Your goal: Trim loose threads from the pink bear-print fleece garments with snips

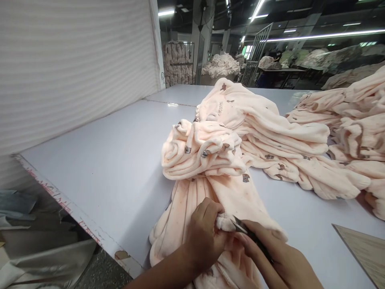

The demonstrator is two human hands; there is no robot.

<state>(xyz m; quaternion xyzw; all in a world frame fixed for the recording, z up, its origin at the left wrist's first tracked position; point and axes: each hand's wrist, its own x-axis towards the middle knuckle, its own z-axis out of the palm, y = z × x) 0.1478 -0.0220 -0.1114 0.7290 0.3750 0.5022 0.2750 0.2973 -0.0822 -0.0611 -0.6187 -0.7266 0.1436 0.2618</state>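
- We're pretty clearly on a garment factory floor here, not anybody's home.
- Big white cutting table (114,160) in front of us, its near edge chipped and worn.
- Heaps of the same peach fleece garments (255,132) lie on it, with another pile (357,132) just to the right.
- Further back we see more stacked fabric (221,64) and other work tables (282,71).
- Long fluorescent tube lights (319,36) hang under a dark industrial ceiling.
- Metal racks (257,50) stand in the aisle behind.
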